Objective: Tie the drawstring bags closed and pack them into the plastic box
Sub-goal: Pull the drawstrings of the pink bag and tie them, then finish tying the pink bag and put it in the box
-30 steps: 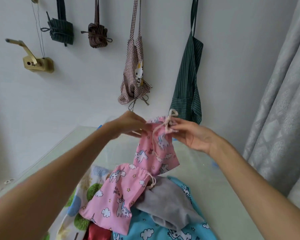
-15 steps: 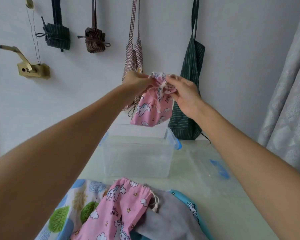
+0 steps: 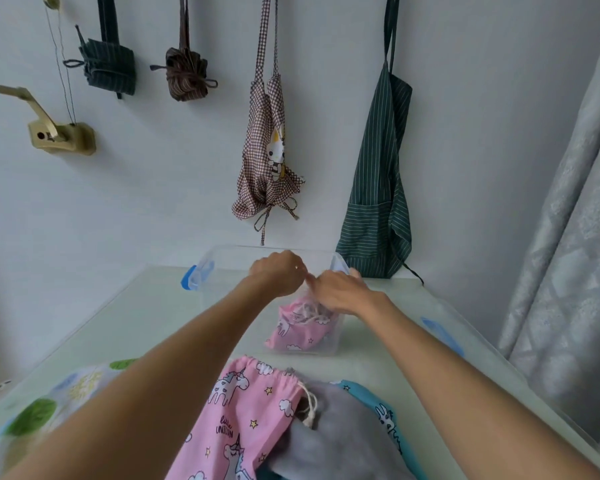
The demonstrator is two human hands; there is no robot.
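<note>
Nearest, an untied pink unicorn bag (image 3: 236, 417), a grey bag (image 3: 336, 434) and a blue one (image 3: 385, 414) still wait. Beyond, one tied pink bag (image 3: 291, 332) lies inside the clear plastic box (image 3: 333, 341), both hands above it: left hand (image 3: 278, 275) loosely curled, right hand (image 3: 336, 294) reaching down (whether either pinches the cord, I cannot tell).

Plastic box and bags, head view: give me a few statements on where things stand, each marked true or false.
1. A pink bag lies inside the plastic box. True.
2. Both hands are over the box. True: left hand, right hand.
3. The box's lid is snapped on. False: the box is open on top.
4. The gray bag is in the box. False: it lies on the pile nearer the camera.
5. Two aprons hang on the wall. True: checked apron, green apron.
</note>
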